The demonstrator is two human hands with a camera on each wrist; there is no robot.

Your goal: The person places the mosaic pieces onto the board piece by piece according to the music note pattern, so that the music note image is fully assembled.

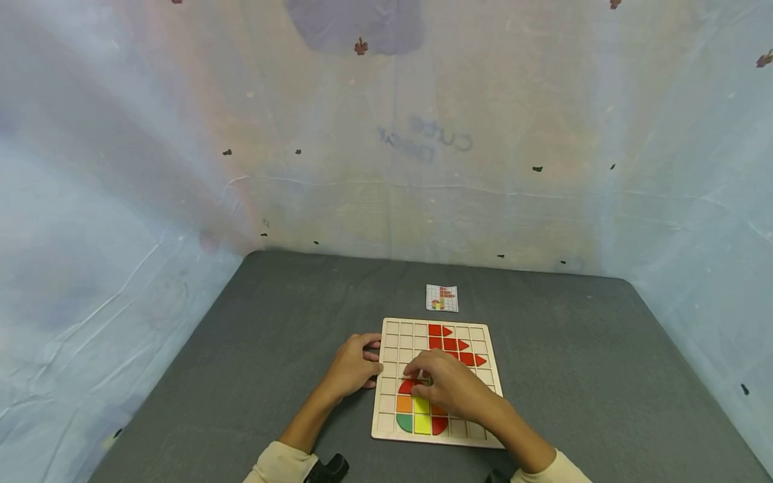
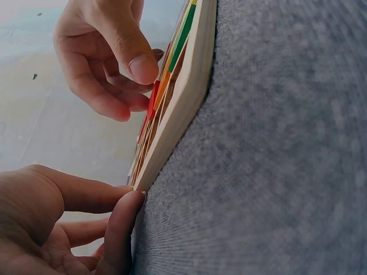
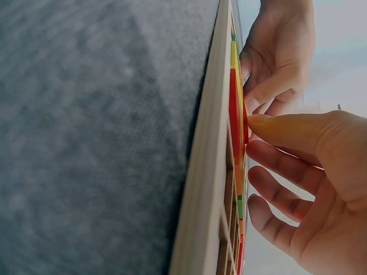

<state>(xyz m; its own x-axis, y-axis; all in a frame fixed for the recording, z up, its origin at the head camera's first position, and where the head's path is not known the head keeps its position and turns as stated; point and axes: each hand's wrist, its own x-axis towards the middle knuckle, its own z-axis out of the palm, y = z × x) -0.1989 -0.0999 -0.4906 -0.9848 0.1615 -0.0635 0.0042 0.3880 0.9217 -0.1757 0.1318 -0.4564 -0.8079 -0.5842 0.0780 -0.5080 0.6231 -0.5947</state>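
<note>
A square wooden grid board (image 1: 387,404) lies on the table, with coloured tiles set in part of it. My left hand (image 1: 351,363) holds the board's left edge, thumb and forefinger pinching the rim in the left wrist view. Over the lower middle of the board, my right hand (image 1: 449,384) pinches a thin red tile (image 3: 246,130) between thumb and fingertips, close against the grid. Beside those fingertips is a rounded red tile (image 1: 405,387). Below lie an orange square tile (image 1: 404,404), a green rounded tile (image 1: 404,422) and yellow tiles (image 1: 423,424). The right hand hides some cells.
A small printed card (image 1: 442,298) with a coloured grid pattern lies beyond the board. Red square and triangular tiles (image 1: 449,344) form stepped rows at the board's far side. The dark grey table (image 1: 580,376) meets pale sheeting (image 1: 483,221) at its back and left.
</note>
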